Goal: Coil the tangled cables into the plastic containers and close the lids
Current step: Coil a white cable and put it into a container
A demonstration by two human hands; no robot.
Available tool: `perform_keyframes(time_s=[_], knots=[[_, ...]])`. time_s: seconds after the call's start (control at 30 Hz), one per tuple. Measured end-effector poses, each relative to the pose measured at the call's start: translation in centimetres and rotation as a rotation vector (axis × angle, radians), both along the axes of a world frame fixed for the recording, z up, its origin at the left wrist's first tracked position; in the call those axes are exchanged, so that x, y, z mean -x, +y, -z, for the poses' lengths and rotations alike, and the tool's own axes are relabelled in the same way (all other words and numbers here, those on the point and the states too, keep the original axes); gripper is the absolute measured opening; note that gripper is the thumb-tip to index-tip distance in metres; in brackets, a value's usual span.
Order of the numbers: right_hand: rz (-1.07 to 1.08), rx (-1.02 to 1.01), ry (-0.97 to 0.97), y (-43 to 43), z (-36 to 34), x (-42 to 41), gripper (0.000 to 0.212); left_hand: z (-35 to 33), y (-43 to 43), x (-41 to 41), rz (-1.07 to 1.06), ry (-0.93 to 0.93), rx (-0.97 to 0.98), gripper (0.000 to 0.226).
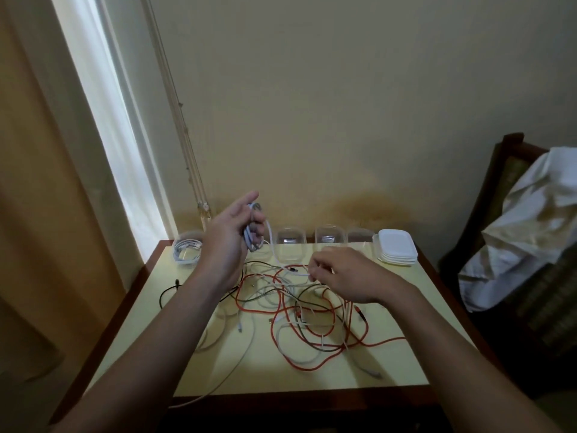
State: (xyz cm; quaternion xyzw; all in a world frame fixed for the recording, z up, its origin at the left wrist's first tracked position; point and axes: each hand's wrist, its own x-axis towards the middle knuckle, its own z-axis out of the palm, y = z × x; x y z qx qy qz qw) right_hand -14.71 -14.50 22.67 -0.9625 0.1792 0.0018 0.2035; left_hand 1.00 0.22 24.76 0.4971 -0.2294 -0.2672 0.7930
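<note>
1. Head view, the only one. Left hand [232, 232] is raised over the far-left part of the table [406, 354]. Its fingers are curled round a small coil of white cable [253, 235], with the index finger sticking out straight. It is probably held high so the loops stack clear of the tangle [296, 307].
2. Right hand [340, 276] is lower, over the tangle. Thumb and fingertips pinch the free run of the same white cable, other fingers loosely curled. Reads as the feed hand, guiding slack while the left keeps the coil.
3. Cable path: from the coil it drops beside the left hand, then crosses to the right-hand pinch. Past the pinch it is lost in the tangle.
4. My read: mid-coil on the second cable, nothing lidded yet.
5. Containers line the far edge by the wall, out of the work area.
   - One filled container [187, 250] at far left holds a coiled white cable, no lid.
   - Three empty containers [330, 240] sit right of the left hand.
   - Another behind that hand: cannot tell.
6. Lids [397, 250]: one stack at far right, just beside the last empty container. Roughly five edges, exact count unclear.
7. Tangle count:
   - Red cable [312, 364]: one or two, can't separate.
   - Black cable [168, 292]: one, at the left edge.
   - White and grey strands: several, not resolvable.
8. Off-task: chair [499, 170] with a crumpled cloth [530, 214] at right.
</note>
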Motion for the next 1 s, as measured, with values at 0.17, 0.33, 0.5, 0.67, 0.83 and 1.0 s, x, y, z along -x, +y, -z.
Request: perform_keyframes(time_s=[0.17,0.33,0.5,0.67,0.83,1.0], knots=[[-0.162,-0.244,-0.179,1.3,-1.9,0.4,0.022,1.6,-0.2,1.8,0.080,-0.299,-0.201,0.035],[-0.159,-0.281,-0.443,1.5,-2.2,0.0,0.011,2.0,0.0,3.0,0.173,-0.369,-0.325,0.033],[-0.053,-0.310,-0.588,1.3,-1.7,-0.2,0.017,1.7,-0.2,3.6,0.346,-0.196,-0.355,0.030],[-0.042,-0.224,-0.561,0.7,-1.0,0.1,0.009,0.8,0.1,2.7,0.412,0.043,-0.195,0.035],[-0.053,-0.051,-0.391,-0.5,0.5,0.7,0.007,0.5,0.6,1.8,0.347,0.087,-0.159,0.028],[-0.026,-0.056,-0.333,-0.9,1.2,0.7,0.010,0.4,0.9,1.2,0.394,0.199,-0.108,0.032]])
